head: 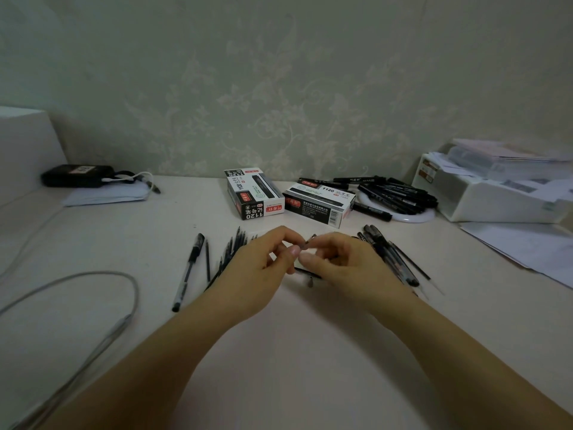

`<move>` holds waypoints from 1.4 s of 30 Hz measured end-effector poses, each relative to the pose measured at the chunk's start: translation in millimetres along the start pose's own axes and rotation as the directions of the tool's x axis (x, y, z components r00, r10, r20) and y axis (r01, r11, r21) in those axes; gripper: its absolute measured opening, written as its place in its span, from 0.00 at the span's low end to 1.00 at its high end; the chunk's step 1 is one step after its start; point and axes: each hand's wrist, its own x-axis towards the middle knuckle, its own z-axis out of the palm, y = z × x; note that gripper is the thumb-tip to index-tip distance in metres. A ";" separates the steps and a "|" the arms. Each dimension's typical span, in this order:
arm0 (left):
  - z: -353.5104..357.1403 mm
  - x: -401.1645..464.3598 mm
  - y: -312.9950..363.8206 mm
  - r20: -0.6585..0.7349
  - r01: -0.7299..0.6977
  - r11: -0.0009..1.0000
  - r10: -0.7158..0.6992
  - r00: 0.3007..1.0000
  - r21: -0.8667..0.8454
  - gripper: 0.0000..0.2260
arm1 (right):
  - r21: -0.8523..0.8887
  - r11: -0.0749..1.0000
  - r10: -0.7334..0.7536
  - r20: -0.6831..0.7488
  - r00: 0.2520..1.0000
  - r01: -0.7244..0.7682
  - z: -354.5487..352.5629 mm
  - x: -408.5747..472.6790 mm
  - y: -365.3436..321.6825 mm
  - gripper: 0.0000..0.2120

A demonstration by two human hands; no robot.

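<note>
Above the desk (279, 352), pen part (310, 240) pinched by fingers (294, 250) of left hand (257, 268), right hand (350, 265).

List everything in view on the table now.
pen piece: one, dark, held up at centre
pen boxes: two, white and black, back centre
markers: a pile, black, back right
capped pen: one, black, centre left
refills: a bunch, dark, right of the capped pen
pens: several, dark, centre right
pouch: one, black, back left
cable: one, grey, front left
paper tray: one, white, far right
left hand: pinches the pen piece
right hand: pinches the pen piece
</note>
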 end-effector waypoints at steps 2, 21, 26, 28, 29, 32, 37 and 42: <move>-1.0 1.2 -2.1 -0.015 0.015 1.000 -0.015 1.000 0.004 0.07 | -0.185 0.980 -0.068 -0.003 0.998 0.067 -1.2 -0.9 2.4 0.10; 0.8 -1.7 -0.7 0.040 -0.001 0.993 -0.004 0.999 0.122 0.06 | 0.243 0.970 -0.006 -0.091 0.996 0.028 -8.6 0.4 -2.2 0.05; -0.8 -3.0 2.3 0.041 -0.008 0.989 0.002 0.999 0.146 0.05 | 0.227 0.973 -0.039 -0.020 0.999 0.042 -6.2 1.6 -1.3 0.03; -0.7 -3.8 3.4 0.007 -0.011 0.989 0.010 1.000 0.148 0.04 | 0.232 0.972 -0.036 -0.004 0.999 0.036 -7.7 1.2 -1.5 0.05; -0.8 -4.2 4.1 -0.009 -0.024 0.987 0.025 1.000 0.159 0.04 | 0.230 0.973 -0.036 0.003 0.999 0.034 -8.3 1.0 -1.2 0.05; -2.8 -4.8 7.2 -0.007 -0.085 0.963 0.090 0.996 0.257 0.05 | 0.187 0.982 -0.043 0.018 0.999 0.039 -9.4 1.1 -1.0 0.05; -4.3 -4.6 12.0 0.013 -0.172 0.920 0.179 0.984 0.352 0.06 | 0.100 0.992 -0.077 0.040 0.996 0.072 -7.7 1.7 -0.3 0.03; -2.3 -5.2 12.9 0.017 -0.173 0.919 0.178 0.984 0.354 0.06 | -0.073 0.990 -0.119 0.013 0.993 0.120 -3.6 0.9 2.6 0.19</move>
